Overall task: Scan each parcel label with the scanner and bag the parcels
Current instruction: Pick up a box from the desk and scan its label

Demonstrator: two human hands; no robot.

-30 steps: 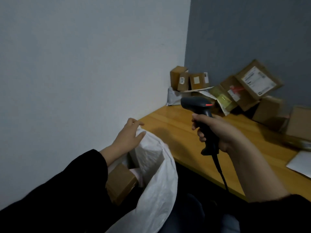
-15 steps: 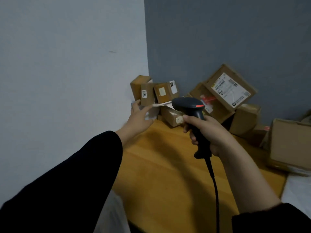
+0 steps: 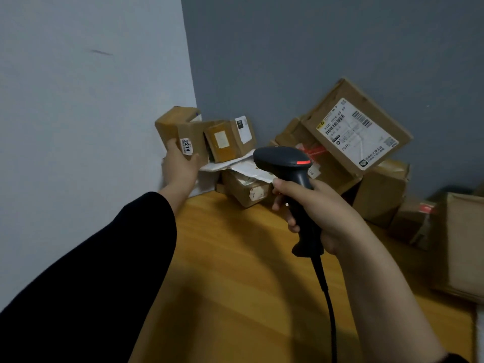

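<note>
My left hand [image 3: 180,167] grips a small brown cardboard parcel [image 3: 174,124] beside the white wall [image 3: 91,127]. My right hand [image 3: 324,213] grips the black scanner [image 3: 280,159] over the wooden tabletop [image 3: 235,271].

— What lies underneath?
— A wooden surface [image 3: 235,284], orange-brown, its grain running toward the corner.
— And behind it?
— Two walls meet there: a pale wall [image 3: 78,127] on the left and a grey-blue wall [image 3: 314,48] at the back.
— Anything on them?
— One short dark streak [image 3: 101,52], high on the pale wall. At the lower right edge shows a white sliver [image 3: 480,334]; I cannot tell what it is.
</note>
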